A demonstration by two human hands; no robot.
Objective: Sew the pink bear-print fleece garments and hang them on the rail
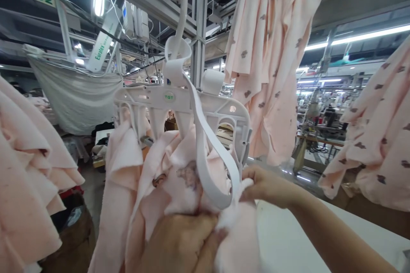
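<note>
A white plastic clip hanger [153,96] hangs in front of me with pale pink fabric pieces [123,175] in its clips. A white elastic band [209,132] loops down from the hanger's top. Low in the middle, my left hand [182,241] is closed on a pink fabric piece [240,239], its fingertips at the fabric's pale edge. To the right, below the hanger's right end, my right hand [264,185] pinches the same edge between thumb and fingers. A printed figure [190,175] shows on the fabric behind the band.
More pink pieces with dark prints [272,64] hang behind on the right, and others [381,136] at the far right. Plain pink pieces [25,170] hang at the left. A white table [288,239] lies below my right arm. A metal post [200,30] stands behind the hanger.
</note>
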